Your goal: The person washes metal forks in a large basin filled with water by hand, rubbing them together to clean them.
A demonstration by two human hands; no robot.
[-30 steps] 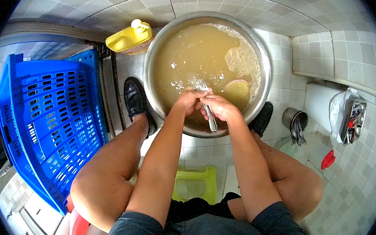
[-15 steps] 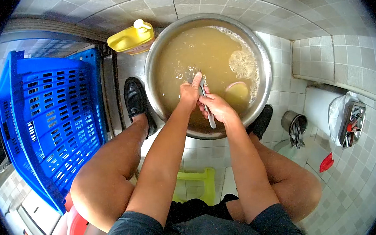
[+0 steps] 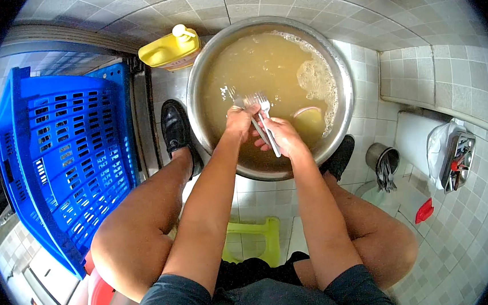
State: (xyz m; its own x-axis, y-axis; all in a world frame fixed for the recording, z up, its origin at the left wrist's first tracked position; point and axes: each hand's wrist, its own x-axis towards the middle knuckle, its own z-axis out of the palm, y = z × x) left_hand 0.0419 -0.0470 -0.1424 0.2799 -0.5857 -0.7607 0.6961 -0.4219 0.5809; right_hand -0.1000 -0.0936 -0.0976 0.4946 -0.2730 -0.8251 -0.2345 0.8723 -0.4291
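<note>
My right hand point(image 3: 281, 134) is closed around a metal fork point(image 3: 264, 106), its tines pointing away from me and its handle end sticking out below the fingers. Close beside it, my left hand point(image 3: 239, 121) is closed on a second fork point(image 3: 238, 102), with blurred tines and a handle slanting toward my right palm. Both hands are over a large round steel basin point(image 3: 340, 59) of cloudy brownish water point(image 3: 248, 57). A pale round thing with a pinkish rim point(image 3: 308, 121), perhaps a dish, lies partly under the water to the right.
A yellow jug point(image 3: 170, 51) stands behind the basin at left. On the left is a blue slotted crate point(image 3: 77, 148). A steel pot with cutlery point(image 3: 383, 162), a tray of utensils point(image 3: 460, 161) and a red object point(image 3: 424, 211) are at right. A green stool point(image 3: 271, 239) is below me.
The forks have spread apart, and the right one's tines now show clearly. My left hand has shifted slightly left and toward me, its thumb no longer pointing up along the handle.
</note>
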